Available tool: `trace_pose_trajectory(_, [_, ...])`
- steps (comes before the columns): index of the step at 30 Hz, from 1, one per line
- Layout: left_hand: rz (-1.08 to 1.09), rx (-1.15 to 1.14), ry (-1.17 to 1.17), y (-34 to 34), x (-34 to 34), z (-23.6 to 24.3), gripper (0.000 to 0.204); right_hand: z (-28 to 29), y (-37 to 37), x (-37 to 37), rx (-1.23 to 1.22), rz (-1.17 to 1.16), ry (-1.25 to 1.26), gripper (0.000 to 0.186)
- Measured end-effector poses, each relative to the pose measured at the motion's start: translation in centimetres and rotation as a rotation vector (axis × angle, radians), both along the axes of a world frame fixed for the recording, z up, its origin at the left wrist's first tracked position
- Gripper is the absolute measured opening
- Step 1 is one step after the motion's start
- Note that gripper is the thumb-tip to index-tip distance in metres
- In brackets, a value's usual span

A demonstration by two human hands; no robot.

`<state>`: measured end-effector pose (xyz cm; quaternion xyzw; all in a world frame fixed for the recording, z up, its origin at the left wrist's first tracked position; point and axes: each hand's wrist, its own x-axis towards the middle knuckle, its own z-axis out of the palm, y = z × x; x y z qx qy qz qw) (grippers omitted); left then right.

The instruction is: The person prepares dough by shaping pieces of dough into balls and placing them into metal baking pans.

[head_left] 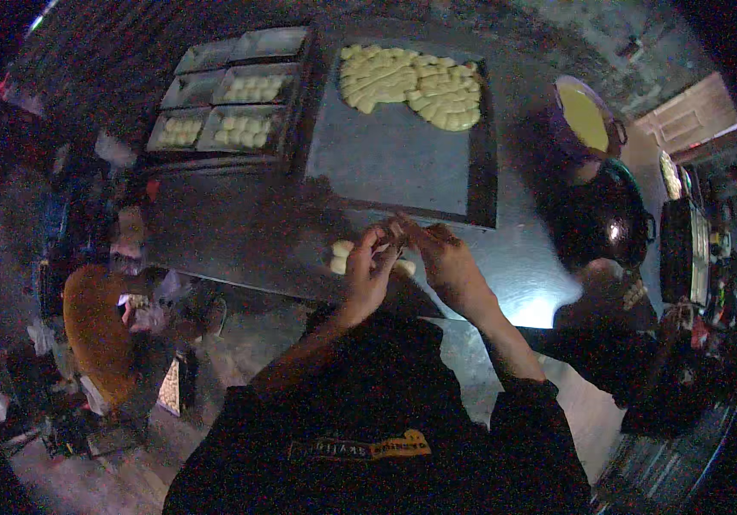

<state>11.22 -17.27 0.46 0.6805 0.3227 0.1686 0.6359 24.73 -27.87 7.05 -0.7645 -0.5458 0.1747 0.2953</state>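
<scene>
My left hand [370,270] and my right hand [450,264] meet over the near side of the table, fingertips together. The fingers of both are bent and pinched in; whatever sits between them is too small and dim to make out. Small pale dough pieces [339,257] lie on the table beside my left hand. Another dough piece [405,268] shows between the hands, partly covered. Just beyond my fingers is a large flat tray [390,163], with a mass of pale yellow dough pieces [411,81] packed together on its far part.
Several rectangular tins [201,90] stand at the far left, some holding rows of dough balls [244,130]. On the right are a purple tub [561,129] of yellow liquid and a dark rounded pot [604,219]. A person in an orange-brown top [98,330] is at the left.
</scene>
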Motion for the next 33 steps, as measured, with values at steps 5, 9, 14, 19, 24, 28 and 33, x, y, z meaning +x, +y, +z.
trace_pose_trajectory(5, [0.003, -0.907, -0.417, 4.4, -3.8, -0.3, 0.026, 2.2, 1.2, -3.1, 0.193, 0.160, 0.041, 0.043])
trace_pose_trajectory(9, [-0.108, -1.013, -0.413, 6.9, -5.8, -0.2, 0.029, 2.1, 2.2, -5.0, 0.224, 0.118, 0.087, 0.043])
trace_pose_trajectory(14, [-0.318, -0.154, -0.393, 6.9, -6.7, 4.6, 0.025, 1.2, 2.0, -5.5, 0.070, -0.143, 0.452, 0.021])
trace_pose_trajectory(19, [-0.194, -0.189, -0.317, 6.6, -6.7, 2.8, 0.013, 1.3, 2.4, -7.0, 0.170, -0.221, 0.296, 0.029])
trace_pose_trajectory(24, [-0.093, -0.289, -0.058, 6.0, -5.5, 4.3, 0.018, 1.1, 1.8, -6.6, 0.125, -0.211, 0.179, 0.042])
trace_pose_trajectory(28, [-0.192, -0.653, -0.069, 4.4, -4.7, 4.0, 0.028, 0.5, -0.1, -4.7, 0.064, -0.241, 0.169, 0.036])
trace_pose_trajectory(33, [-0.344, -0.838, -0.171, 3.3, -3.2, 3.4, 0.039, -0.1, -3.2, -3.4, 0.239, -0.040, 0.273, 0.022])
